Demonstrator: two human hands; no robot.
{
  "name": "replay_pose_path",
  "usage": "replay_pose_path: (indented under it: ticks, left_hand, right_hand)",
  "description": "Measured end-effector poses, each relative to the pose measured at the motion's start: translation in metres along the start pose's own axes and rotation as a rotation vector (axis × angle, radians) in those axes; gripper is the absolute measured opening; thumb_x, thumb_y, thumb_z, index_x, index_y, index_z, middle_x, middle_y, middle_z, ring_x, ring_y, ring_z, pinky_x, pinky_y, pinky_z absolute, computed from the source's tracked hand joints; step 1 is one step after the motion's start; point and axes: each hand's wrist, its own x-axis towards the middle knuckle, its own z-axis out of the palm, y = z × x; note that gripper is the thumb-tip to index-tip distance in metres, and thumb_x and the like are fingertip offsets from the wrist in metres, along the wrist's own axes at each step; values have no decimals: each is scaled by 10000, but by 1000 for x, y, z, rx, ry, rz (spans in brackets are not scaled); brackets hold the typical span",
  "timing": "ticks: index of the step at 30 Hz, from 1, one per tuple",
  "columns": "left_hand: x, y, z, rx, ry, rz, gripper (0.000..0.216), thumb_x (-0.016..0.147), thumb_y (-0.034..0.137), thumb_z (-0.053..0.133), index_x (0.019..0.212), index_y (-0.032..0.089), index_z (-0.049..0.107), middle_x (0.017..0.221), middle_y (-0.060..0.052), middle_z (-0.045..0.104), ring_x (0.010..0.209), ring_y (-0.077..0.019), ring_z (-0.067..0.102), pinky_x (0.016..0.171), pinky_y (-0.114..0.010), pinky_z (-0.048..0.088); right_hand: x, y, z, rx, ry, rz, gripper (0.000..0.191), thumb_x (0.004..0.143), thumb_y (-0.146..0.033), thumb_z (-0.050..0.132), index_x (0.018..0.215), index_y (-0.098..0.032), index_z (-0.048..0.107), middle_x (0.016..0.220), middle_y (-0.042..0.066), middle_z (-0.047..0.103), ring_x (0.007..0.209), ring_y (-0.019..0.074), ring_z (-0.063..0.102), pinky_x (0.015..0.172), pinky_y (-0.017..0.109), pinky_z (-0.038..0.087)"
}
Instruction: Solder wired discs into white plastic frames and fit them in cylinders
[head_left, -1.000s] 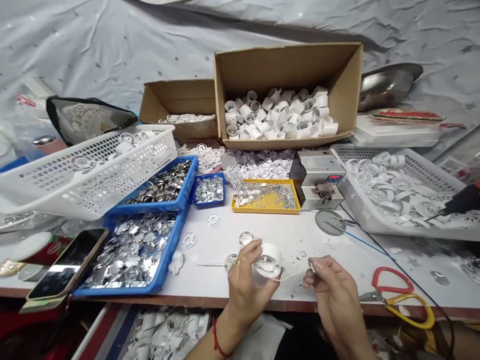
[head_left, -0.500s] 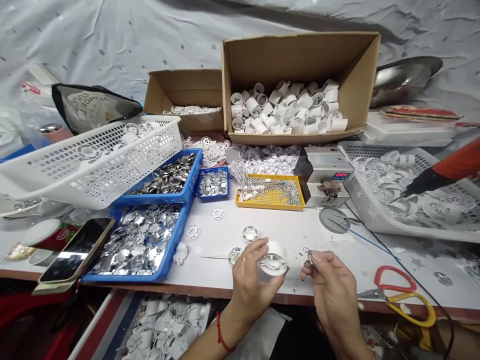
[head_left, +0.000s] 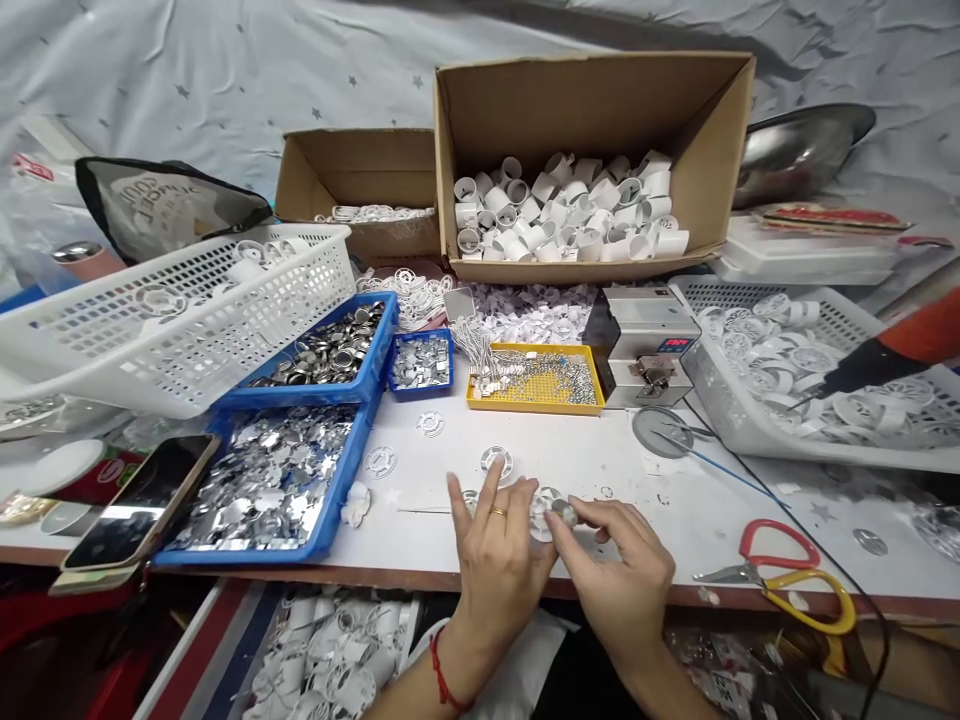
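Near the front edge of the worktable, my left hand (head_left: 499, 545) grips a white plastic ring-shaped part (head_left: 541, 520) between thumb and fingers, with its other fingers spread. Close against that part, my right hand (head_left: 622, 550) pinches a small round, silvery piece (head_left: 564, 513); its exact kind is too small to make out. Just beyond my left fingers lies a white spoked disc (head_left: 496, 462). Another disc is partly covered by my left hand, beside a thin needle-like rod (head_left: 424, 510).
A blue tray of metal pieces (head_left: 330, 540) and a phone (head_left: 139, 500) lie left. Behind stand a yellow tray (head_left: 536, 405), a metal device with a red display (head_left: 652, 325) and a cardboard box of white cylinders (head_left: 592, 90). Scissors (head_left: 780, 570) and a white basket (head_left: 847, 450) are right.
My right hand has moved left and brought its small piece up to the white part. My left hand has turned, spreading its fingers, and the white part now sits lower.
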Motion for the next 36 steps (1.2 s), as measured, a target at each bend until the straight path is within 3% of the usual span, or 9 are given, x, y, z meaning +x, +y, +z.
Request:
replay_pose_path:
  ticks: [6, 11, 14, 19, 25, 28, 30, 32, 36]
  left_hand:
    - [-3, -5, 3, -19, -9, 42, 260, 862, 159, 477, 1102, 98, 558, 929, -99, 706, 907, -217, 675, 1101, -445, 349]
    - [-6, -5, 5, 8, -12, 72, 289, 847, 128, 487, 1129, 108, 546, 934, -108, 695, 839, -222, 649, 871, -375, 495]
    - [-6, -7, 6, -23, -28, 70, 281, 856, 147, 499, 1130, 110, 549, 927, -115, 684, 803, -227, 630, 764, -350, 505]
    - [-6, -12, 5, -43, -34, 102, 281, 875, 207, 534, 1129, 89, 557, 938, -135, 676, 819, -239, 623, 781, -365, 511]
    - [-8, -14, 9, -67, -41, 90, 286, 883, 189, 536, 1152, 98, 559, 964, -131, 679, 877, -220, 651, 797, -327, 537]
    - [-9, -16, 9, -139, -42, 70, 322, 859, 168, 565, 1178, 126, 553, 976, -112, 684, 926, -209, 663, 817, -304, 551]
    - [-7, -16, 6, -246, -70, -5, 358, 832, 210, 627, 1179, 158, 556, 974, -90, 683, 910, -200, 669, 794, -296, 565]
    - [-4, -16, 3, -366, -121, -67, 407, 798, 266, 696, 1173, 183, 563, 968, -73, 683, 881, -191, 670, 761, -288, 573]
    - [2, -15, -3, -520, -204, -40, 498, 778, 287, 739, 1230, 214, 544, 1008, -67, 697, 908, -192, 664, 781, -302, 569]
  right_hand:
    - [0, -6, -4, 147, -299, 305, 158, 766, -298, 709, 879, -196, 750, 694, 23, 684, 600, 154, 625, 544, 260, 523]
    - [3, -11, -7, 116, -285, 426, 175, 745, -335, 683, 800, -181, 745, 632, 28, 665, 521, 155, 593, 517, 283, 517]
    - [8, -10, -8, 131, -324, 472, 168, 723, -343, 702, 773, -193, 758, 633, 36, 682, 512, 166, 606, 510, 287, 511]
    - [17, -9, -15, 211, -524, 520, 204, 766, -384, 665, 828, -225, 777, 817, 67, 753, 664, 215, 693, 626, 320, 558]
    - [16, -6, -7, 214, -458, 681, 247, 692, -409, 692, 760, -176, 738, 643, 52, 697, 557, 191, 628, 563, 321, 533]
    - [20, 6, -4, 362, -511, 797, 266, 623, -405, 773, 675, -171, 658, 566, 5, 618, 538, 148, 565, 519, 267, 483]
    - [26, 16, -5, 472, -522, 847, 354, 539, -375, 842, 751, -176, 640, 628, -14, 610, 587, 139, 564, 531, 245, 475]
    - [32, 25, -9, 616, -632, 876, 457, 542, -377, 853, 904, -182, 652, 774, 10, 650, 704, 161, 607, 624, 271, 511]
    - [35, 32, -12, 920, -962, 901, 486, 712, -499, 737, 1074, -185, 656, 923, 53, 679, 852, 188, 631, 733, 302, 513]
